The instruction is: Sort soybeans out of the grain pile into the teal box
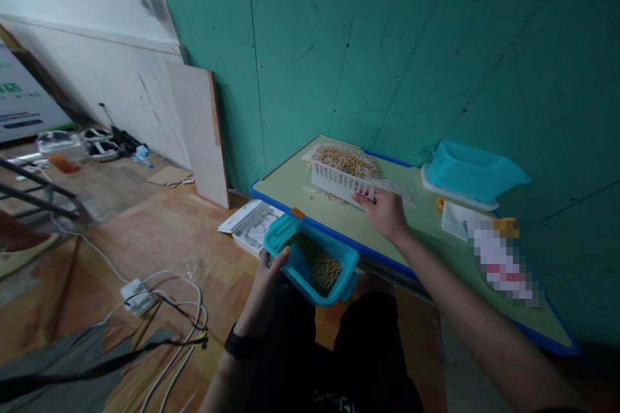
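My left hand [269,282] grips the near end of a teal plastic box [310,259] partly filled with yellow beans, held just below the front edge of the green table [290,186]. My right hand [385,211] rests on the table with its fingers on the near rim of a white slotted basket [339,181]. A heap of yellow beans [347,160] lies behind and around that basket.
A teal container [472,171] lies on a white lid at the table's back right, with a white card [455,219] in front of it. A teal wall stands right behind. On the floor: an open white box [249,224], a power strip [138,295], cables.
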Motion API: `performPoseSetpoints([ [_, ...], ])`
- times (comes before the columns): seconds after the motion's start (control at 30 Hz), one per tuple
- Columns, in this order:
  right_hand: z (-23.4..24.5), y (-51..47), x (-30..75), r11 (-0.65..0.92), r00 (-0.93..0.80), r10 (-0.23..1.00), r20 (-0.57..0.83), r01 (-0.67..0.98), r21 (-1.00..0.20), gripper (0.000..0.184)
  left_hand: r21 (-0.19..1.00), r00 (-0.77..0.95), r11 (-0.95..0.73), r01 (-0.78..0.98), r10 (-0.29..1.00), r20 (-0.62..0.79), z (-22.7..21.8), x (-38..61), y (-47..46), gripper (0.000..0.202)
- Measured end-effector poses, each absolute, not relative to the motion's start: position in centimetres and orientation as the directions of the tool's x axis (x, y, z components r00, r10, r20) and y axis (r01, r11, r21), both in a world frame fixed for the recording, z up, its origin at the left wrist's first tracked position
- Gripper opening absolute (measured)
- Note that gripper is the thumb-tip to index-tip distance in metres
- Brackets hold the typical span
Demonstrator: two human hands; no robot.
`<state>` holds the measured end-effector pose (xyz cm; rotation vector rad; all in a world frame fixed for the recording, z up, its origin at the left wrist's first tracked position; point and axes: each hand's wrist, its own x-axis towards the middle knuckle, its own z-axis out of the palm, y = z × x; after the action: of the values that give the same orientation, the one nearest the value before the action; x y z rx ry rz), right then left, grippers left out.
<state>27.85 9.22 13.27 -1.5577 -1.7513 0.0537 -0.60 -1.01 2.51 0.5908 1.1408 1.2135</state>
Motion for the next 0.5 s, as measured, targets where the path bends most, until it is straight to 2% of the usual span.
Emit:
performPoseSetpoints([
  [0.33,13.2,9.4,26.8,0.279,0.036,0.865,0.501,0.794,-0.540,0.020,0.799,-0.001,0.404,-0.445,0.892,-0.452,1.2,-1.1,-0.2,0.094],
  [0.5,13.0,9.6,26.9,0.266,0.054,0.868,0.494,0.790,-0.553,0.020,0.801,0.021,0.398,-0.447,0.900,-0.435,0.9,-1.1,-0.1,0.095],
])
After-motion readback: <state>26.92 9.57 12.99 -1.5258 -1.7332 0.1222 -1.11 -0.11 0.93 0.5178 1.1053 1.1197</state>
